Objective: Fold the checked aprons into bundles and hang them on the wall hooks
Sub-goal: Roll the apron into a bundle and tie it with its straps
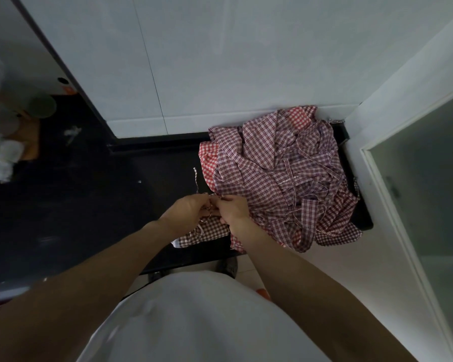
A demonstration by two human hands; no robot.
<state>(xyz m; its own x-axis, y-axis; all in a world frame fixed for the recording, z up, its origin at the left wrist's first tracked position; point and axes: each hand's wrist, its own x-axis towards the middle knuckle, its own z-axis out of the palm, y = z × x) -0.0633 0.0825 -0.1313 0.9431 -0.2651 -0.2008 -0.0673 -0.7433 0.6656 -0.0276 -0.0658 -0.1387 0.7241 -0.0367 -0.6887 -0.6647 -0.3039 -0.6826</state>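
Observation:
A loose heap of checked aprons, red-and-white and maroon-and-white, lies at the right end of a black counter in the wall corner, with straps tangled over it. At the heap's near left edge a small folded checked apron sits on the counter. My left hand and my right hand meet just above it, and both pinch a thin checked strap whose free end sticks up to the left. No wall hooks are in view.
White tiled wall rises behind the counter. A white door frame with a frosted pane stands at the right. Plastic bags and containers crowd the far left of the counter. The counter's front edge is close to my body.

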